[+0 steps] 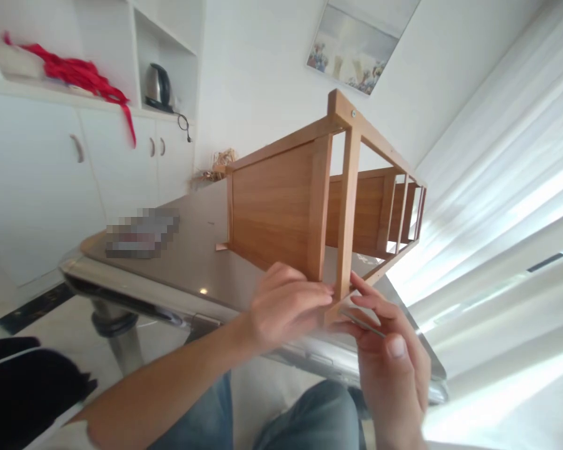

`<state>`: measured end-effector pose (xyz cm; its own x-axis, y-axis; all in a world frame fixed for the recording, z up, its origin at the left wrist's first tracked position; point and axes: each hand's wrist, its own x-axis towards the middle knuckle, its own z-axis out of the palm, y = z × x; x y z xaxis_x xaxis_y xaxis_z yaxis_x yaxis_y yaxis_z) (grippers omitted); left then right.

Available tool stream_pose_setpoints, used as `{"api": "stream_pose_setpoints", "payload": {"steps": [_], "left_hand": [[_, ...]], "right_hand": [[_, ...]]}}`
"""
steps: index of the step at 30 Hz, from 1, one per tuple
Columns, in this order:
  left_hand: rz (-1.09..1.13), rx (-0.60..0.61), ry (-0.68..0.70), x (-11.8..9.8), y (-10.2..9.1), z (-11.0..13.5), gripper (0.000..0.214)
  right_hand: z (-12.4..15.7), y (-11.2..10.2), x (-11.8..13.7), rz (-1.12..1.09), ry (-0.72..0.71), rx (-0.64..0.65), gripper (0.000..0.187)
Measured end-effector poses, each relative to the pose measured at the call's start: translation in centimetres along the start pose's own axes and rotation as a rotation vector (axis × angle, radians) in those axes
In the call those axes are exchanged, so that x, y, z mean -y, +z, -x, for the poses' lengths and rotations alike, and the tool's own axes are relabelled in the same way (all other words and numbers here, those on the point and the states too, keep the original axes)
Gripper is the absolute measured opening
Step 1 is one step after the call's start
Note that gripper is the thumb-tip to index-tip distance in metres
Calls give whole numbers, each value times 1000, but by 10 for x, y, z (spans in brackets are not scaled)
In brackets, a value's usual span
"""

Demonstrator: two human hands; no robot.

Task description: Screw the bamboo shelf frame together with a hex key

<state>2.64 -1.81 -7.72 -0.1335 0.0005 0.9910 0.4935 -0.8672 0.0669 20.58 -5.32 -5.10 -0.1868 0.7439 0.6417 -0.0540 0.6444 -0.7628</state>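
A wooden shelf rack (276,200) with several slatted or panelled tiers lies on its side on the table, its frame stretching away to the right. My left hand (286,306) is closed around the near lower corner of the frame, beside the end crossbar. In my right hand (391,356), a thin grey metal rod like a hex key (363,322) is pinched between thumb and fingers, close to that same corner. The rod's tip is hidden at the wood. A bolt head (353,113) shows at the upper corner of the frame.
Under the rack is a grey glossy table (197,275) with a metal edge. A blurred-out flat item (143,234) lies on its left part. White cabinets hold a kettle (158,86) and red cloth (79,72). White curtains (507,250) hang at the right.
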Motion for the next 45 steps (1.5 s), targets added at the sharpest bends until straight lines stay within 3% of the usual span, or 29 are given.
{"api": "stream_pose_setpoints", "payload": {"steps": [8,16,25,30,33,39,42,45], "left_hand": [[72,166,67,-2,-2,6,17],[112,68,165,9,0,10,6],[32,20,270,18,5,17,14],[31,149,247,17,0,12,14],[61,46,187,9,6,22,8],[148,-197,-276,-21,31,45,4],[118,-244,-207,-20,28,41,9],[97,-132,-34,-10,16,33,14]], "right_hand": [[14,6,-12,-15,-69,-165,42],[15,12,-10,-18,-96,-192,44],[24,5,-10,48,-82,-276,50],[29,3,-10,172,-77,-309,53],[29,7,-9,268,-107,-338,51],[25,18,-7,377,-106,-324,61],[25,16,-8,386,-138,-359,56],[26,12,-9,540,-199,-404,52]]}}
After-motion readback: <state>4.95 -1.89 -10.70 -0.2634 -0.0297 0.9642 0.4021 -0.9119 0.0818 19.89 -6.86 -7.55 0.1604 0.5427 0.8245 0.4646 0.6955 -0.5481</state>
